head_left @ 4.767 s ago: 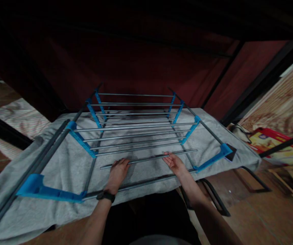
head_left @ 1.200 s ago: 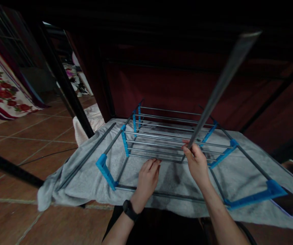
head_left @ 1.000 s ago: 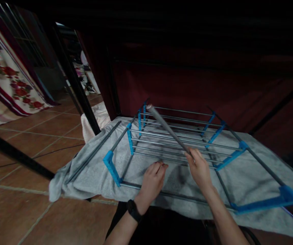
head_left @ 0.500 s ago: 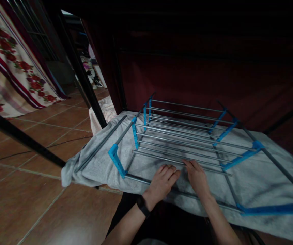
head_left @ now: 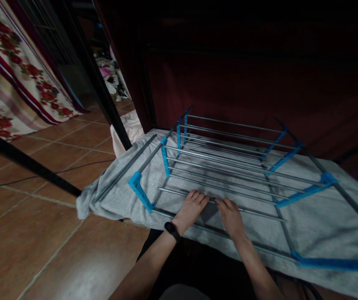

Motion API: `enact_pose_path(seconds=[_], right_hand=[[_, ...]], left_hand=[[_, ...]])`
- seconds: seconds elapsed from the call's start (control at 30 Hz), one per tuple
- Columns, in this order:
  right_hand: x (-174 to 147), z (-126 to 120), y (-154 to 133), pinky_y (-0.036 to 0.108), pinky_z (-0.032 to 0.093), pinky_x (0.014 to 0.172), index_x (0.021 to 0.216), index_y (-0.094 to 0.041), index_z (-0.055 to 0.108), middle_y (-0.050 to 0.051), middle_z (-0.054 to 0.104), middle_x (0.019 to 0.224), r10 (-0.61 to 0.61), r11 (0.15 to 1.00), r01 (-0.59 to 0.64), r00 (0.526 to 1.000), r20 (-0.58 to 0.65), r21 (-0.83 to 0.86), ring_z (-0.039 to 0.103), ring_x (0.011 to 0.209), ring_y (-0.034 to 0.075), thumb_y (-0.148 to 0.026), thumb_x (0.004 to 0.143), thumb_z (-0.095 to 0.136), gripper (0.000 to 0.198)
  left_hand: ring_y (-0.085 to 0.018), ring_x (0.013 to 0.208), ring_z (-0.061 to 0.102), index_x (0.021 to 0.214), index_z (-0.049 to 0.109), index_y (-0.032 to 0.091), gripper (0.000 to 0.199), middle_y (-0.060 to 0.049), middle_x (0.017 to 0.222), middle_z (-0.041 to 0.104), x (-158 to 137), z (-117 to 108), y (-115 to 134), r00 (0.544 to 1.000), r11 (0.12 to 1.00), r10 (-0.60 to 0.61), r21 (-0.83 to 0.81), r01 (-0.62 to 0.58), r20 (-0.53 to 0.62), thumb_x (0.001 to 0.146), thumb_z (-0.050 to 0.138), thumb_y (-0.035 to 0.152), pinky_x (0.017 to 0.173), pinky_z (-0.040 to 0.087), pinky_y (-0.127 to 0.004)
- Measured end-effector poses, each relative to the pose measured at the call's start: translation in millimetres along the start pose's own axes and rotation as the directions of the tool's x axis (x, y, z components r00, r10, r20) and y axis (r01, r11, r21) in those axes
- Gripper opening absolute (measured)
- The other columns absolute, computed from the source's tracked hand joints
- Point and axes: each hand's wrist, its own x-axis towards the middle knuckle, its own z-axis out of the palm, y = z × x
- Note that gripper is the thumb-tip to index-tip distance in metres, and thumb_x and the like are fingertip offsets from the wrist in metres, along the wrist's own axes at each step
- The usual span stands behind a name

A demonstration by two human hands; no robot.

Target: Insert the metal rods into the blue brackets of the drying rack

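A metal rod (head_left: 260, 214) lies across the near part of a rack with blue plastic brackets (head_left: 141, 192) and grey tubes. My left hand (head_left: 192, 207), with a black band on the wrist, has its fingers curled over the rod left of its middle. Close beside it, my right hand (head_left: 230, 214) grips the same rod. Both ends of this rod show free of any bracket. Behind it, several parallel rods (head_left: 216, 177) span between the left and right brackets. Nearer to me runs the rack's front tube (head_left: 210, 229), below my wrists.
The rack rests on a grey blanket (head_left: 316, 225). Loose grey tubes (head_left: 125, 168) lie on its left side. Dark metal posts (head_left: 110, 104) and a slanting bar (head_left: 35, 166) stand left. A dark red cloth (head_left: 229, 87) hangs behind; tiled floor (head_left: 54, 233) lies left.
My left hand has come onto the rod, where it was just short of it before. My right hand has shifted slightly left along it. The view has tilted slightly.
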Motion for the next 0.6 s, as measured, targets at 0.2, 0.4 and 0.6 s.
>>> enact_pose_path(seconds=[0.2,0.4,0.6], right_hand=[[-1.1,4.1,-0.3,0.048,0.048,0.1,0.126,-0.031,0.066,0.009,0.066,0.114,0.077,0.982,-0.068,0.996,-0.047,0.176,0.06,0.108,0.027,-0.02,0.095,0.044,0.04],[-39.8,2.1,5.7,0.051,0.045,0.106,0.117,-0.026,0.07,0.011,0.065,0.121,0.365,0.843,-0.262,0.92,-0.141,0.469,0.06,0.116,0.028,-0.036,0.094,0.051,0.031],[-60.2,-8.8,26.5,0.045,0.058,0.084,0.093,-0.022,0.072,0.007,0.072,0.092,0.722,0.278,-0.557,0.658,0.212,0.782,0.068,0.082,0.026,-0.048,0.07,0.078,0.036]], left_hand=[[-0.019,0.103,0.063,0.123,0.062,0.024,0.037,-0.004,0.107,0.069,1.8,14.2,-11.2,0.993,0.996,-0.058,-0.064,0.065,0.105,0.093,0.049,0.007,0.1,0.043,-0.037],[-0.019,0.101,0.063,0.116,0.065,0.023,0.036,-0.003,0.103,0.07,-0.5,24.8,-21.0,0.985,0.989,-0.09,-0.1,0.105,0.146,0.09,0.05,0.004,0.1,0.044,-0.038],[-0.019,0.102,0.064,0.118,0.066,0.024,0.034,-0.004,0.105,0.07,-2.7,33.7,-24.7,0.98,0.977,-0.135,-0.144,0.156,0.143,0.093,0.049,0.008,0.099,0.044,-0.037]])
